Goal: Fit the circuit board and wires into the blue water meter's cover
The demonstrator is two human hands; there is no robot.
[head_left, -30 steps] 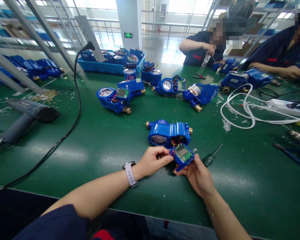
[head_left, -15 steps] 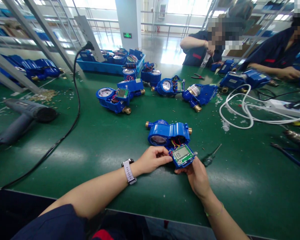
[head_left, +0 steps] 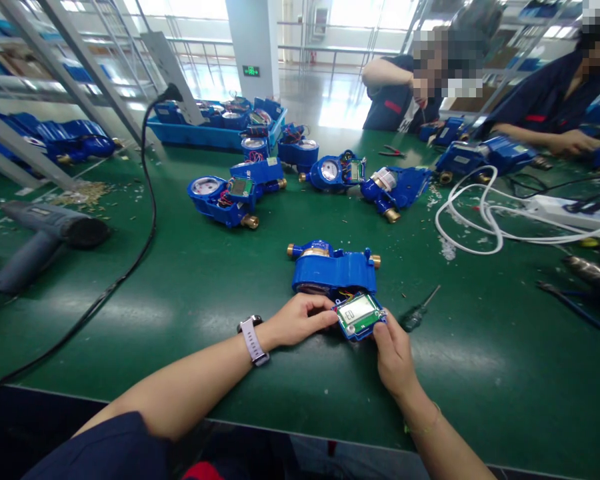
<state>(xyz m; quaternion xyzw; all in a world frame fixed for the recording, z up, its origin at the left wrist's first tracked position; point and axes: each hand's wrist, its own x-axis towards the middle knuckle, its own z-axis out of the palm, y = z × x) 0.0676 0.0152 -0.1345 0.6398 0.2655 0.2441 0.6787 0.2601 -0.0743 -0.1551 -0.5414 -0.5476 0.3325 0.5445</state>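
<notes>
A green circuit board with a lit display (head_left: 359,313) sits in a small blue casing. My left hand (head_left: 305,319) grips its left edge between thumb and fingers. At its right edge, my right hand (head_left: 394,347) pinches the casing, thumb on top. Wires run from the board to a blue meter body (head_left: 333,270) with brass ends, lying on the green table (head_left: 230,280) just behind. A screwdriver (head_left: 416,315) lies to the right of my right hand.
Several blue meters (head_left: 223,200) stand farther back, before a blue crate (head_left: 200,137). A heat gun (head_left: 55,227) and black cable (head_left: 130,267) lie left. White cable (head_left: 473,243) and pliers (head_left: 392,151) are right. Two people (head_left: 390,100) work at the back right.
The meter body has tipped so its blue side faces up more. The board casing has turned slightly, and my right thumb has moved onto its edge. The view has shifted a little.
</notes>
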